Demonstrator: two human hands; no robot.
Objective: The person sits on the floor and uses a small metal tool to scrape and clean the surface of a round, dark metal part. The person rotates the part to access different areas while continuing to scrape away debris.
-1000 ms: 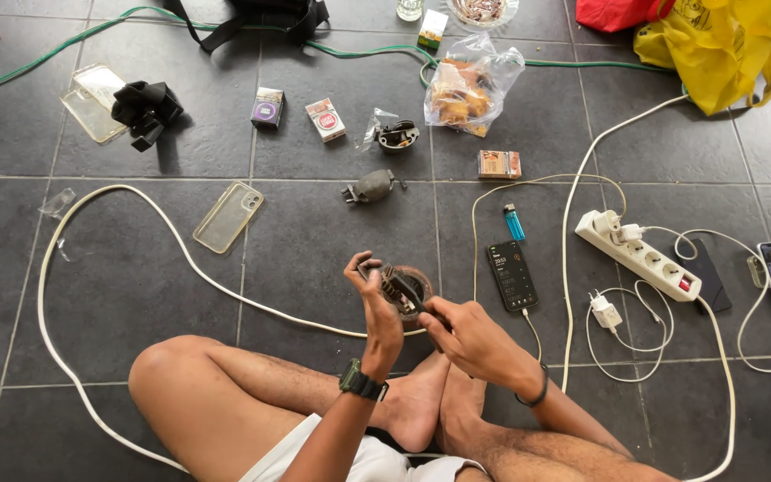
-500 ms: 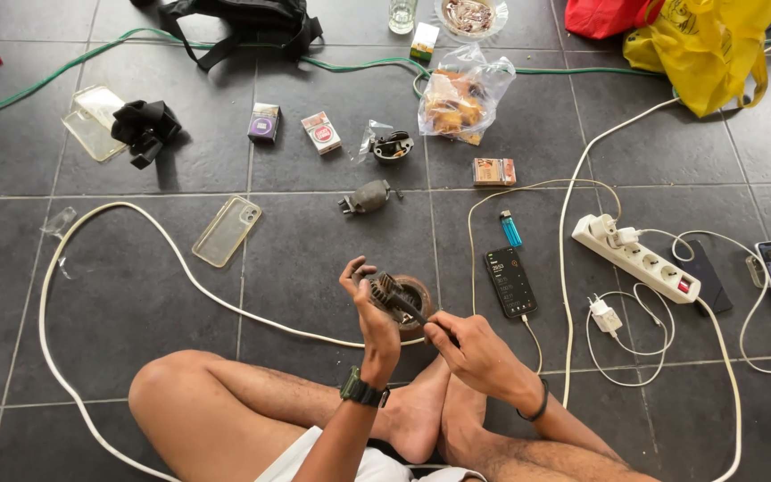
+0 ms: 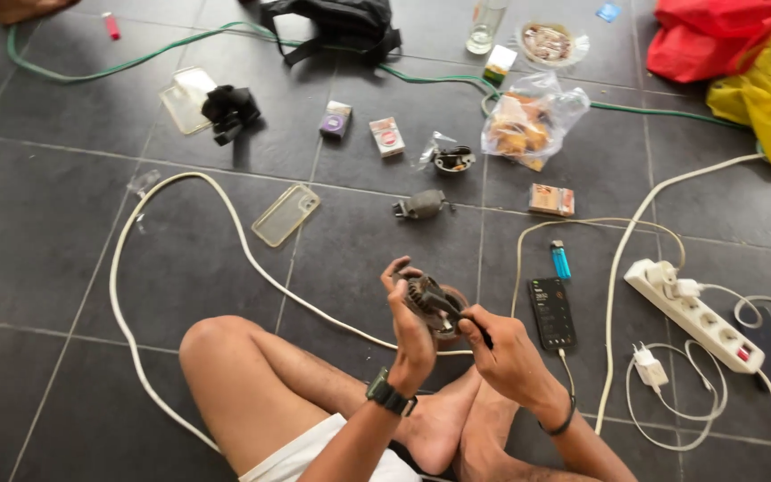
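Dark grey tiled floor (image 3: 64, 268), littered with cables and small things. The left hand (image 3: 410, 332) holds a round toothed metal part (image 3: 425, 295), fingers curled round its rim; the right hand (image 3: 501, 355) pinches a thin dark tool (image 3: 448, 306) against it. The tool could slip off and jab the left palm if pushed hard

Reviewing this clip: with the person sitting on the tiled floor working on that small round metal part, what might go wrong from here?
1. The left hand grips the round dark toothed metal part while the right hand pushes a thin dark tool into it; a slip could jab the left fingers.
2. If dropped, the part could land on the bare feet directly below.
3. The long white cable loops around the legs, likely a snag when standing up.
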